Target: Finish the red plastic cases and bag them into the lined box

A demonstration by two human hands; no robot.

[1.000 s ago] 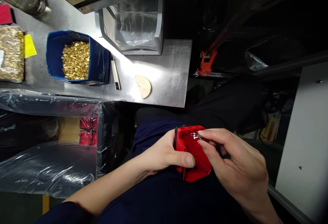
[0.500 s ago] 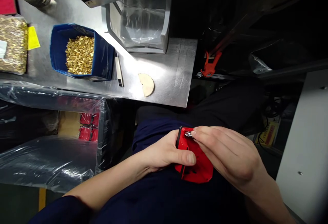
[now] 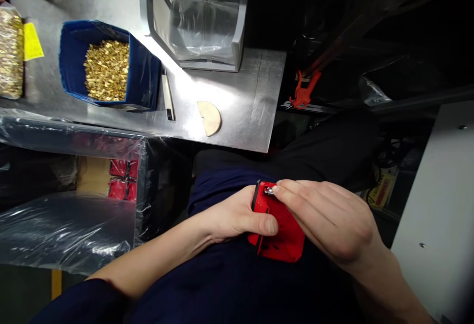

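Observation:
A red plastic housing [image 3: 283,232] with a black edge is in front of my body, its hollow inner side facing up. My left hand [image 3: 240,218] grips it from the left, thumb laid over the near wall and fingers hidden behind. At its upper corner sits a small shiny metal piece [image 3: 268,191]. My right hand [image 3: 329,215] has its fingertips pressed together on that metal piece; the thumb is mostly hidden below. The metal piece is partly inside an opening of the red housing.
On the metal bench [image 3: 255,101] stand a blue bin [image 3: 144,74] of small brass parts and a grey bin [image 3: 239,42] lined with clear plastic. A cutter knife [image 3: 168,95] and a half-round tan disc [image 3: 210,118] lie nearby. A plastic-lined crate [image 3: 142,185] holds red pieces.
The view has shifted slightly, so the bench items appear further left and higher. My hands hold the same grip, and the metal piece appears slightly more level at the housing's corner.

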